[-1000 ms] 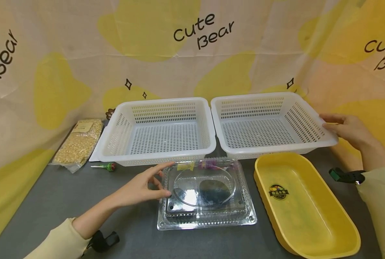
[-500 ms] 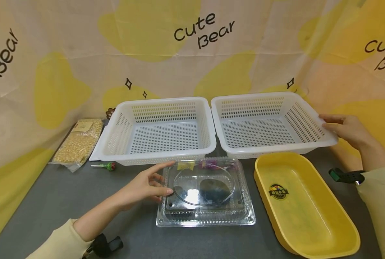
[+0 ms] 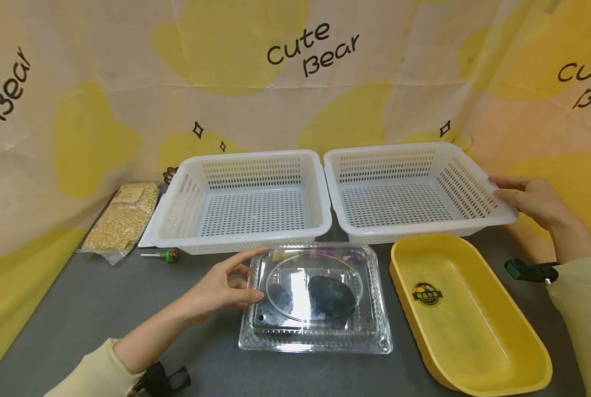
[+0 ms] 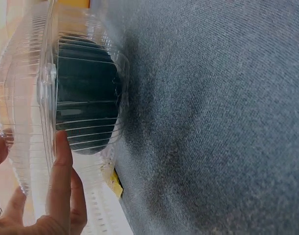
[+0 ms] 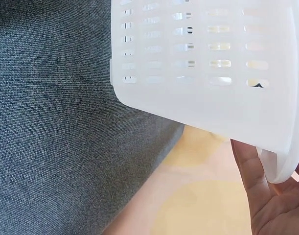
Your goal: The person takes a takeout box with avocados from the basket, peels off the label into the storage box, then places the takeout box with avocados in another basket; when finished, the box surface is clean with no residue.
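My left hand holds the left side of a clear plastic clamshell box, thumb and fingers spread along it. Inside the box a dark, rounded object shows through the ribbed wall; its kind cannot be told. Two white plastic baskets stand behind the box, side by side. My right hand grips the outer rim of the right basket, and the right wrist view shows the fingers below that rim. The left basket is touched by neither hand.
A yellow plastic tray lies to the right of the box. At the left are a bag of yellow grains and a small red-and-green stick. A printed cloth hangs behind the baskets.
The clear box has tilted slightly and shifted a little left; the dark object shows more plainly through its lid. The left hand stays at its side. The right hand and basket have hardly moved.
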Available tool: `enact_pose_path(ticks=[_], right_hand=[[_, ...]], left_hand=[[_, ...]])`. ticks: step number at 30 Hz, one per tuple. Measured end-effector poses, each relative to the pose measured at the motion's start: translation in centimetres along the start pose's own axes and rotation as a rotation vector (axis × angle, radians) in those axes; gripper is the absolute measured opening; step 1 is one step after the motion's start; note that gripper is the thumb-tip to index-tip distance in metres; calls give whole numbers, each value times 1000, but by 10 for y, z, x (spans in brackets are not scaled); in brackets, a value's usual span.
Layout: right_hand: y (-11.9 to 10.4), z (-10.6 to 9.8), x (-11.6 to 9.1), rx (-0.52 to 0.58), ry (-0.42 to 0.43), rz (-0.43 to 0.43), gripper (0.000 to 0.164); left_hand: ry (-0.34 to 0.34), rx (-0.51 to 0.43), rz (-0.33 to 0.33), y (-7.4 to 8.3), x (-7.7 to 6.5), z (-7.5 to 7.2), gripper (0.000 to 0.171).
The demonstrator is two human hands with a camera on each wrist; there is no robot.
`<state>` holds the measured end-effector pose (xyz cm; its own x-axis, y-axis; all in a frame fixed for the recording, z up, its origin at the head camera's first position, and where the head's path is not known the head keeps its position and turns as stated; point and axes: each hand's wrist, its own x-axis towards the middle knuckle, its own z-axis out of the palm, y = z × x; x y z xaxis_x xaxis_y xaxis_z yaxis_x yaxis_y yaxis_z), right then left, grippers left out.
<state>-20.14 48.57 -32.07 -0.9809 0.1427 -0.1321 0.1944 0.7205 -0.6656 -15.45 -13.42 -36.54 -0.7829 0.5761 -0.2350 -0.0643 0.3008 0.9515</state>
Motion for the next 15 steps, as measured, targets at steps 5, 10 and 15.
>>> enact_pose_path(ticks=[5,10,15], right_hand=[[0,0,-1,-20,1,-2,65],[1,0,-2,-45,18,-10,64],[1,0,-1,-113,30,-20,65]], left_hand=[[-1,-8,40,5,-1,0,85],[-38,0,53,12,0,4,84],[-85,-7,65,20,1,11,82]])
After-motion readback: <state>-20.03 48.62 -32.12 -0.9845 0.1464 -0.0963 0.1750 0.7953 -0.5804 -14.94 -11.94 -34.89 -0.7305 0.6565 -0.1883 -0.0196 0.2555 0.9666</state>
